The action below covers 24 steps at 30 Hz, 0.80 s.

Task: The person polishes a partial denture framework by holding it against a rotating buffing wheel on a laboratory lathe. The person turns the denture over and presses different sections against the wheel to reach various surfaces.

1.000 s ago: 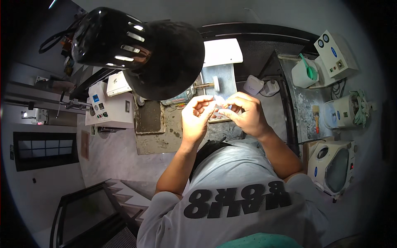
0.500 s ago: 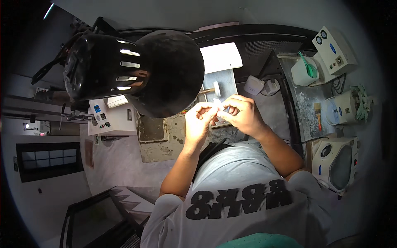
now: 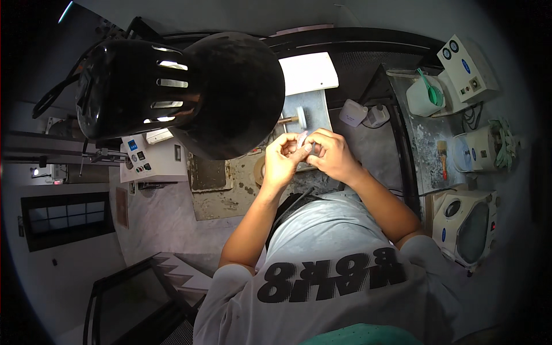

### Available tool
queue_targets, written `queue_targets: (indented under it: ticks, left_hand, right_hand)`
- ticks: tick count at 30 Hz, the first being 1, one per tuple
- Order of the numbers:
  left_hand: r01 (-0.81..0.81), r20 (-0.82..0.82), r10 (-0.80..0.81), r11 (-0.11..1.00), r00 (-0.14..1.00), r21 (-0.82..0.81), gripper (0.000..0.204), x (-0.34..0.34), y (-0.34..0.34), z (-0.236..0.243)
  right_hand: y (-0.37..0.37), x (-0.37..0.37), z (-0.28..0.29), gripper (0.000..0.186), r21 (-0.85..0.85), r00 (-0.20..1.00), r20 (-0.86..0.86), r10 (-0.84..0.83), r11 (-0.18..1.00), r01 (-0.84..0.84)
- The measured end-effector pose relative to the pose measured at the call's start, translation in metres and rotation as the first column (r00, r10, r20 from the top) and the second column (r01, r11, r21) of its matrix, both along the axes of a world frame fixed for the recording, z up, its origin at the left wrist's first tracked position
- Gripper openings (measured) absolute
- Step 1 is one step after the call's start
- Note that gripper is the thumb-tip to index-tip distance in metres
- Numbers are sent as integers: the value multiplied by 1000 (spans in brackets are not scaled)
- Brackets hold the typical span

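Both hands meet in front of me under the lamp, closed around a small pinkish-white piece (image 3: 302,138) too little to name by kind. My left hand (image 3: 280,162) pinches it between thumb and fingers from the left. From the right, my right hand (image 3: 335,155) presses curled fingers against the same piece, its fingertips partly hidden. Just beyond the hands, a pale round wheel (image 3: 302,118) sits on the end of a brass-coloured spindle (image 3: 288,121).
A large black lamp (image 3: 230,95) hangs close at upper left. A stained worktop (image 3: 241,198) lies below it, beside a white control box (image 3: 150,164). On the right bench (image 3: 428,172) are a white tub (image 3: 422,98) with a green scoop, a brush (image 3: 442,158) and machines.
My hands have come slightly closer together and turned the small piece, which now shows pinkish above the left thumb. The whole view has shifted a little.
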<state>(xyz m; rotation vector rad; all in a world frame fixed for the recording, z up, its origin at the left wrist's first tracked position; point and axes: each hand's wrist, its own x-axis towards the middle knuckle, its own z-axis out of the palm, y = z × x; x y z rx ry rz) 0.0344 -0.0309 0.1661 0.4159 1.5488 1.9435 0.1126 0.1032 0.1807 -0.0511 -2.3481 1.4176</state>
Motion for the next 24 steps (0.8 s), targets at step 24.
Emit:
queue_targets:
  ticks: [24]
  left_hand:
    - [21, 254, 25, 984, 967, -176, 16, -64, 44, -181]
  right_hand:
    - [43, -73, -192, 10, -370, 824, 557, -99, 859, 353]
